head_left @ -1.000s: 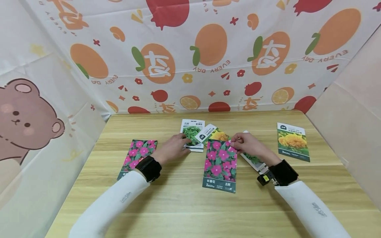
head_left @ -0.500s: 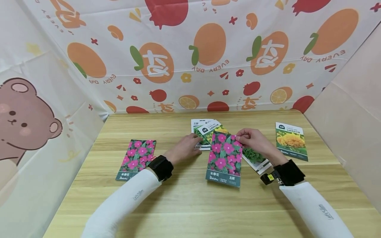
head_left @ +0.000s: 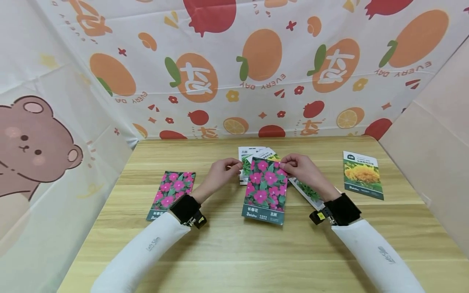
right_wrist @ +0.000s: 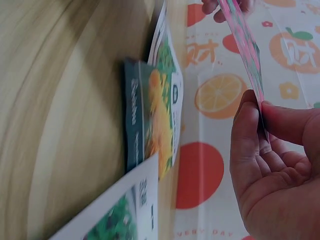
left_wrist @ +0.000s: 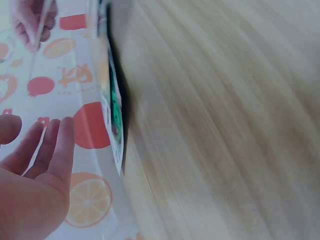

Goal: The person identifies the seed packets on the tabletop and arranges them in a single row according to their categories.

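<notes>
My right hand point(head_left: 302, 171) pinches the top right corner of a seed packet with pink flowers point(head_left: 265, 189), between thumb and fingers in the right wrist view. The packet is held up over the table, hiding part of the packets behind it. To its left, my left hand point(head_left: 221, 173) hovers with relaxed fingers and nothing in them, as the left wrist view shows. Beside its fingertips lies a white packet with green leaves point(head_left: 243, 178). A packet with yellow flowers point(right_wrist: 161, 122) overlaps that one. Another green-leaf packet point(head_left: 309, 193) lies partly under my right wrist.
A second pink-flower packet point(head_left: 176, 187) lies on the left of the wooden table point(head_left: 220, 264). On the right lies another yellow-flower packet point(head_left: 362, 174). A fruit-print cloth point(head_left: 234, 73) hangs along the table's back edge.
My left hand slid the white green-leaf packet right against the yellow-flower one, then lifted off it. The pinched pink-flower packet has risen and shifted slightly left.
</notes>
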`<state>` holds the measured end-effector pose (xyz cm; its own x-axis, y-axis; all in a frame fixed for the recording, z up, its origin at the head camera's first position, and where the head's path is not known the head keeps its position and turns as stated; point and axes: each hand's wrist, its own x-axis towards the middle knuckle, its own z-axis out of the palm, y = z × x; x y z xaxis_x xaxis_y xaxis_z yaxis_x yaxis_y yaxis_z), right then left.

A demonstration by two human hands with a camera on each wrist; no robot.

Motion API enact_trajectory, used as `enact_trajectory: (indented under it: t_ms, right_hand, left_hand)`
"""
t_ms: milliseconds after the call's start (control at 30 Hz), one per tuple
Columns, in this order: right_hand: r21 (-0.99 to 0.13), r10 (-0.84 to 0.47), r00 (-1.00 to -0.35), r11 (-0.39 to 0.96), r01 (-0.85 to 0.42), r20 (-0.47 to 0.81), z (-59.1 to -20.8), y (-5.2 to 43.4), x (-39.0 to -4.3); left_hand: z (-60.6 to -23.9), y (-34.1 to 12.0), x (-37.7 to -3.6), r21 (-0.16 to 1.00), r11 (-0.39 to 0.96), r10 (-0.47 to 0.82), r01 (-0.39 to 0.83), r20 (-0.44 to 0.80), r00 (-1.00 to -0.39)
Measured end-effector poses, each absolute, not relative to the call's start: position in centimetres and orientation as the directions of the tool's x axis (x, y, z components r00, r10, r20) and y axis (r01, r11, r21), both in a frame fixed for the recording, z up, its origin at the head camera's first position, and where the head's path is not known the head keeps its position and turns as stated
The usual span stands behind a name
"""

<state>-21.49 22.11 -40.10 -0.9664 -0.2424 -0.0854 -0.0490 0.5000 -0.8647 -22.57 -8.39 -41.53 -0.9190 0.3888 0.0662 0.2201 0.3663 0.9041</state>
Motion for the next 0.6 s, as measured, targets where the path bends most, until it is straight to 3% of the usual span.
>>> enact_trajectory:
  t_ms: [200,600]
  right_hand:
    - [-0.859,-0.243,-0.969,0.505,-0.081,-0.052,-40.1,20.7,-21.8]
    - [-0.856,-0.254,-0.966,0.509,-0.093,-0.046,-40.0,19.0,-21.7]
  left_hand:
    - [-41.4,-8.5,-22.3,0.977,0.201,0.391,0.066,-0.019,-0.920]
    - [-41.5,-8.6,-21.8,0.974,0.226,0.334,-0.022,-0.099,-0.937]
